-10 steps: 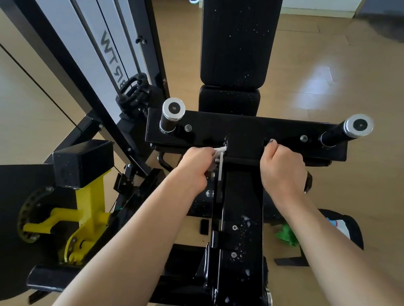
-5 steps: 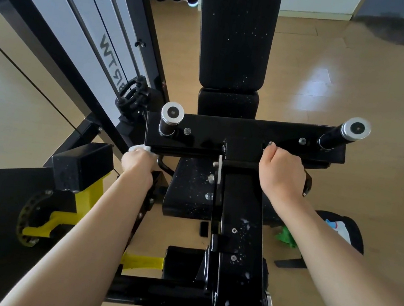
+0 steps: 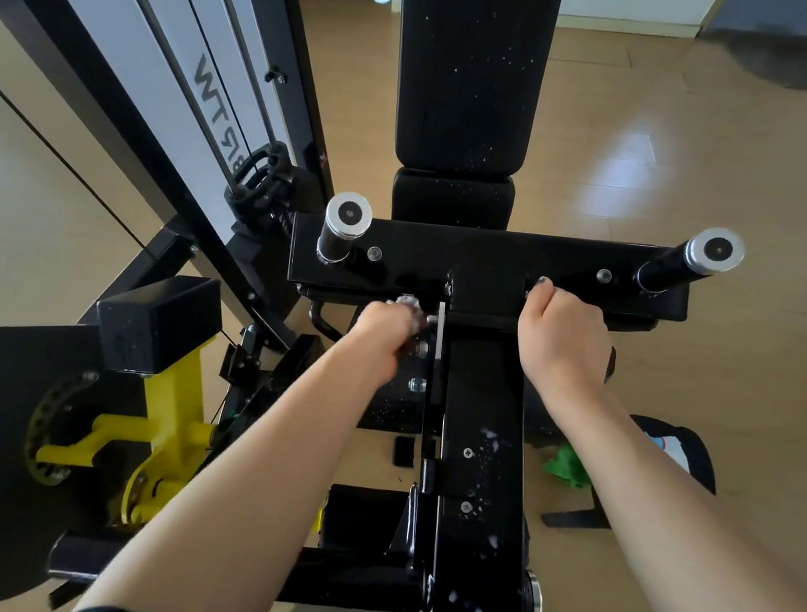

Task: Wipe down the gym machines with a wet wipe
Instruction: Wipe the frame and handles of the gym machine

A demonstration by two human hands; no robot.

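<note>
My left hand point(image 3: 381, 336) clutches one crumpled wet wipe point(image 3: 409, 306) under the black crossbar point(image 3: 572, 272); my right hand point(image 3: 562, 338) grips that bar; two chrome-capped pegs

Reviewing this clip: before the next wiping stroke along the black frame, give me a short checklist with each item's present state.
1. Wet wipe in the left hand: ok, bunched in its grip.
2. Wipe touching the crossbar underside: cannot tell, hand hides the contact.
3. Right hand steadying the frame: ok, gripping the crossbar's edge.
4. Centre beam clean: not ok, white spots show.
5. Back pad clean: not ok, speckled white.
</note>
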